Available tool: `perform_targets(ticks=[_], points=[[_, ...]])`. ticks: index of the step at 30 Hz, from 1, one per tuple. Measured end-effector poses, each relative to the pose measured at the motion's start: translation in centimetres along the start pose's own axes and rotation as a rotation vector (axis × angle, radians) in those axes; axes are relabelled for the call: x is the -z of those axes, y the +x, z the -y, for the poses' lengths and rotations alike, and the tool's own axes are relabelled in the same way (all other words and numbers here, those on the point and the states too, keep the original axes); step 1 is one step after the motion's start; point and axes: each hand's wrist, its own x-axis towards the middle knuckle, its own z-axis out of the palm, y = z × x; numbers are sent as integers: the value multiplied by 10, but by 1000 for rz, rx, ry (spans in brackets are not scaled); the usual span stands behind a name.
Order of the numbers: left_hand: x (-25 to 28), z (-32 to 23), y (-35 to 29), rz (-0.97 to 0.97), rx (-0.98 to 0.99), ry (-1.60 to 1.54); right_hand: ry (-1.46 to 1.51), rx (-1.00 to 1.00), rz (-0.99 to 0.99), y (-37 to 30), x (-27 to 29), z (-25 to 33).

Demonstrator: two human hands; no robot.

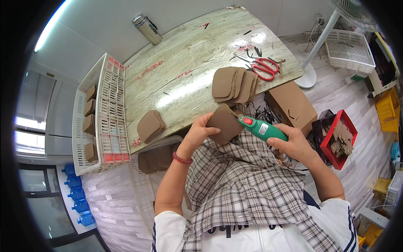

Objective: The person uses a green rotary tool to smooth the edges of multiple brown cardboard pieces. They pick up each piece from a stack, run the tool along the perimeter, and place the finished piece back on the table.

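Wood-grain table against a pale wall, dark offcuts and red marks across the top, red-handled metal scissors near the right corner. My left hand is closed on a flat brown panel with rounded corners, thumb on its face, the other fingers mostly hidden behind. Panel sits just off the table's near edge, above my brown-and-white plaid apron. Can't tell if it's one layer or several. My right hand is wrapped round an elongated green handheld tool with a red button, thumb along the body, nose at the panel's upper-right edge; contact unclear. Handling, my read: panel is light, fairly stiff but bendable, matte so not slippery, not fragile, though the edge could fray or crease. Best hold is a flat pinch by the left edge, fingertips well clear of the tool's nose. Tool is probably the heavier item; grip mid-body. Matching brown stack lies on the table just beyond, so spares should handle alike.
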Motion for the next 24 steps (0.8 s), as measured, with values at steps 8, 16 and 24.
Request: perform_targets(ticks=[8,16,24], points=[[-6,5,-3,68,7,56,127,-41,1,8,-12,-3],[6,-12,-12,59,62,419,205,-122,130,12,-7,-9],[23,-7,-24,-222,-100,142,238,-143,166,11,-5,-9]])
